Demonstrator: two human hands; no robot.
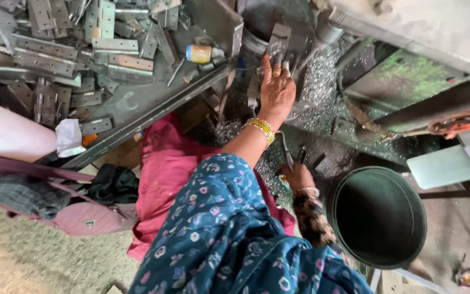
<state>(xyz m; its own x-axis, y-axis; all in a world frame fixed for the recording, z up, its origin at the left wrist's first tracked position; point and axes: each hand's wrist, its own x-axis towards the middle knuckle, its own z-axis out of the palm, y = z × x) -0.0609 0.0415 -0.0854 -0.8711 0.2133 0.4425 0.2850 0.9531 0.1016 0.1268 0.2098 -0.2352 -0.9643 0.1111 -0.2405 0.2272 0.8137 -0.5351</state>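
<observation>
My left hand [276, 91], with yellow bangles at the wrist, reaches up to the machine and presses its fingers on a grey metal hinge plate [279, 39] set in the press. Lower down, my right hand [296, 175], wearing a bracelet, is closed around the end of a thin metal lever [286, 148]. Metal shavings [322, 81] lie heaped around the machine bed beside both hands.
A tray [137, 117] piled with several hinge plates [55, 51] fills the upper left, with a small yellow-capped bottle [199, 53] on it. A dark green bucket [379, 218] stands at lower right. A pink cloth [164, 169] and a bag [82, 215] lie at left.
</observation>
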